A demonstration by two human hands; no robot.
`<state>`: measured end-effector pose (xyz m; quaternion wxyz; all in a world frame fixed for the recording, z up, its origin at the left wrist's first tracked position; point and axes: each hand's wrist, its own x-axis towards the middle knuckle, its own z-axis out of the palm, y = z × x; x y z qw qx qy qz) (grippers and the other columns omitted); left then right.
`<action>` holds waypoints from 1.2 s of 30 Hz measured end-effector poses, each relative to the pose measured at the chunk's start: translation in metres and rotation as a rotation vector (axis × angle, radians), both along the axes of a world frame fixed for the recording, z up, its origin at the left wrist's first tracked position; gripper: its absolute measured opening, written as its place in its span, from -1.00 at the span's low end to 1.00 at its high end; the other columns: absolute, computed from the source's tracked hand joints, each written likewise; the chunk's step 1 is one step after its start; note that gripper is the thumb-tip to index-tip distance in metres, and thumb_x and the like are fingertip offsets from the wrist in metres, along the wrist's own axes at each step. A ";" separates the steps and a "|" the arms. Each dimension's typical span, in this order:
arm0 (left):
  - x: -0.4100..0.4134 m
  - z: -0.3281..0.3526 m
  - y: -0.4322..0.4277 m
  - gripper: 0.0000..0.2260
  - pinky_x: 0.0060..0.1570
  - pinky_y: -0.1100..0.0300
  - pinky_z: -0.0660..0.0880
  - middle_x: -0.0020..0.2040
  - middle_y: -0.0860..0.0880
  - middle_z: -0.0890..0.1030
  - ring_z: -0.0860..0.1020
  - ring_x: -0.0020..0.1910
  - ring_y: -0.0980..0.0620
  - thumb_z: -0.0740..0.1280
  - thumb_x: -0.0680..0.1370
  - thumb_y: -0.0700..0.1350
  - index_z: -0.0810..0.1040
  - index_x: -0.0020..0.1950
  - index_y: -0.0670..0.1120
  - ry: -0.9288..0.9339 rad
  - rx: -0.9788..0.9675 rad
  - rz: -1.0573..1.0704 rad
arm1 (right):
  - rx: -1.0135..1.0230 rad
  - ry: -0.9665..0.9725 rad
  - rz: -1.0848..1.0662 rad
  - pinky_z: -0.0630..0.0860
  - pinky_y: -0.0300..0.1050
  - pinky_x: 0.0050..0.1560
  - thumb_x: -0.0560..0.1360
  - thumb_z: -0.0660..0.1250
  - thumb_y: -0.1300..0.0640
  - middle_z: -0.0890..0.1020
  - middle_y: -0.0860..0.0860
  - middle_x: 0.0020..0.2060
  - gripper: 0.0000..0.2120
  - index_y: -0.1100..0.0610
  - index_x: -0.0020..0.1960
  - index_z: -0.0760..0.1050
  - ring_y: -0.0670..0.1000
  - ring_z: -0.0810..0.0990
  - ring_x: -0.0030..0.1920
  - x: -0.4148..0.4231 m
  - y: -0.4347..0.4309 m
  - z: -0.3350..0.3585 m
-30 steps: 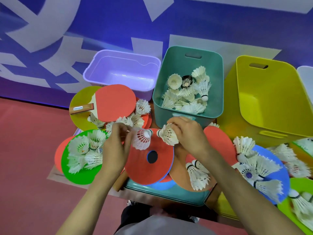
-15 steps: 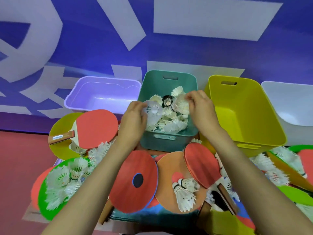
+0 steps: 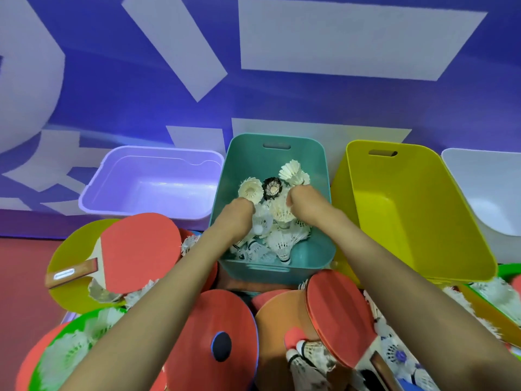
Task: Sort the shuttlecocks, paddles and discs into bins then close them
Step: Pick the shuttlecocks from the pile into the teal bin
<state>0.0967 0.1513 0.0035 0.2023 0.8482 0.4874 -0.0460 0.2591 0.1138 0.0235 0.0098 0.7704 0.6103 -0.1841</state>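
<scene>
A heap of shuttlecocks (image 3: 282, 241) is seen in the teal bin (image 3: 318, 258), one dark one (image 3: 272, 188) among the white. Both hands are lowered into it, the left hand (image 3: 236, 218) at the near-left of the heap, the right hand (image 3: 307, 203) farther back.

In front of the bin, a red disc (image 3: 214, 314) with a dark hole and an orange disc (image 3: 276, 317) are overlapped, and a red paddle (image 3: 338, 314) is tilted over the orange one. More shuttlecocks (image 3: 310, 351) are lying there. A second paddle (image 3: 141, 249) is laid on a yellow disc (image 3: 67, 261) to the left. The discs are partly hidden by both forearms.

The teal bin is flanked by a purple bin (image 3: 155, 190) on the left and a yellow bin (image 3: 408, 215) on the right, with a white bin (image 3: 493, 193) beyond.

A clear shuttlecock (image 3: 262, 222) is found right at the left fingers, a feathered one (image 3: 282, 211) at the right fingers. Both sets of fingers are bent downward (only the backs of the hands are shown), so whether anything is gripped cannot be told.
</scene>
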 end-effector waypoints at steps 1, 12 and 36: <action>0.001 -0.004 0.005 -0.61 0.20 0.01 0.45 0.19 -0.21 0.54 0.51 0.20 -0.18 0.11 0.45 -0.48 0.55 0.17 -0.25 0.002 -0.052 0.002 | -0.043 0.012 0.010 0.53 0.02 0.11 0.45 0.15 0.46 0.58 0.19 0.05 -0.72 0.30 0.06 0.54 0.17 0.57 0.05 0.001 0.006 -0.004; 0.018 -0.029 0.017 -0.68 0.01 0.14 0.44 0.19 -0.22 0.55 0.48 -0.01 -0.06 0.12 0.50 -0.41 0.51 0.20 -0.29 0.117 -0.235 -0.039 | -0.474 -0.079 0.191 0.43 -0.16 -0.33 0.48 0.30 0.32 0.49 0.09 -0.26 -0.80 0.23 -0.29 0.37 0.05 0.49 -0.26 -0.002 0.017 -0.034; -0.104 0.014 -0.096 -0.79 -0.02 0.26 0.37 0.03 0.01 0.55 0.49 0.01 0.06 0.27 0.48 -0.24 0.57 0.09 -0.12 -0.728 0.398 0.280 | 0.272 0.248 0.236 0.41 0.02 0.22 0.56 0.25 0.06 0.50 0.03 0.24 -0.66 0.07 0.31 0.41 0.06 0.44 0.24 -0.054 -0.083 0.041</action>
